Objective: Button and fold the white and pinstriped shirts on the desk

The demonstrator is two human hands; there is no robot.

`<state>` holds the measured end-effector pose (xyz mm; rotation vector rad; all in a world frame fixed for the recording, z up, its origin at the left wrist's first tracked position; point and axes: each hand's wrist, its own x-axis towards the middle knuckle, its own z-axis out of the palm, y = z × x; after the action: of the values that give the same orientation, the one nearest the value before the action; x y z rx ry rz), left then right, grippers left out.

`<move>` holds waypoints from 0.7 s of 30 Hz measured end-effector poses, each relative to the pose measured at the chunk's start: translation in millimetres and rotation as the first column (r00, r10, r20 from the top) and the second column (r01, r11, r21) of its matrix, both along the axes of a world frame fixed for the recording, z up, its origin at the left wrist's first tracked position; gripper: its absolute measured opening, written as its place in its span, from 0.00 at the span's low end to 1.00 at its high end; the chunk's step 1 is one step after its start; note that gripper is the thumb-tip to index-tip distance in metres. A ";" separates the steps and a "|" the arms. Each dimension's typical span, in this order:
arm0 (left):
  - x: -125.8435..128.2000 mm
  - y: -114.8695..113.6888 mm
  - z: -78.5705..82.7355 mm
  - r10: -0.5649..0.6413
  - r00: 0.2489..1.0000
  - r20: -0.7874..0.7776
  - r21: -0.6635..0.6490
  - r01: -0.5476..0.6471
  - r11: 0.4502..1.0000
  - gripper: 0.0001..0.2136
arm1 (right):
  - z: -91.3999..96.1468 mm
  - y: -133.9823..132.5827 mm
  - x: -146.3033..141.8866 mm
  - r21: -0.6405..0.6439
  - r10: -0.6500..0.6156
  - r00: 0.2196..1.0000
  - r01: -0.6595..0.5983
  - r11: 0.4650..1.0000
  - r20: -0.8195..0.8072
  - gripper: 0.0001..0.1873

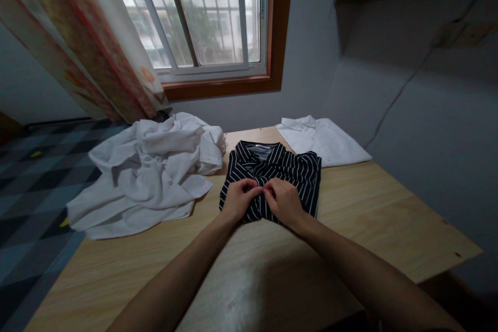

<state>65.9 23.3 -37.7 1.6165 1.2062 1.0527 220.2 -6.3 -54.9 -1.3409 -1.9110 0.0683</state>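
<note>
A black shirt with thin white stripes [290,168] lies folded in the middle of the wooden table [350,218], collar toward the window. My left hand [238,199] and my right hand [285,201] rest side by side on its near half. Both pinch the fabric at the centre line, fingertips almost touching each other. To the left lies a crumpled heap of white shirts [150,174]. A neatly folded white shirt [324,140] sits at the far right of the table.
The table's left edge drops to a dark checked floor [35,181]. A patterned curtain [89,41] hangs by the window [210,15] behind the table. A grey wall [428,114] runs close along the right side.
</note>
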 end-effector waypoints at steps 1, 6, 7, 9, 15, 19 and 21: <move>-0.3 0.0 0.0 -0.002 1.000 0.002 -0.004 0.002 1.000 0.10 | -0.2 -0.6 -0.7 0.000 -0.010 1.000 0.010 1.000 -0.001 0.06; 1.8 -2.7 0.1 0.022 1.000 0.022 0.002 -0.022 1.000 0.09 | 2.1 -3.7 -5.3 0.045 -0.070 0.995 0.067 0.997 0.075 0.07; 2.9 -3.6 0.3 0.031 0.999 0.017 0.009 -0.031 0.999 0.08 | 2.5 -3.9 -6.1 0.054 -0.080 0.992 0.075 0.996 0.094 0.07; 4.9 -5.0 0.9 0.048 0.999 0.004 0.030 -0.049 0.998 0.08 | 2.2 -3.6 -7.1 0.057 -0.090 0.990 0.084 0.995 0.108 0.08; 5.1 -3.4 0.6 -0.009 1.000 -0.017 0.060 0.010 0.998 0.08 | -2.7 -0.8 -6.8 0.002 -0.082 0.996 0.082 0.997 -0.017 0.06; 2.6 -3.7 -1.1 -0.012 1.000 -0.027 0.158 0.017 0.987 0.06 | -3.5 -0.3 -6.2 -0.017 -0.022 0.995 0.021 1.000 -0.094 0.06; 1.8 -5.0 -1.6 -0.006 1.000 -0.026 0.176 0.011 0.984 0.06 | -2.7 -0.4 -6.3 -0.027 -0.004 0.991 0.000 1.000 -0.136 0.06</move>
<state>67.7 18.3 -39.2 1.7729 1.1480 1.1640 213.9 -6.7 -57.6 -1.3218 -1.8003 0.1809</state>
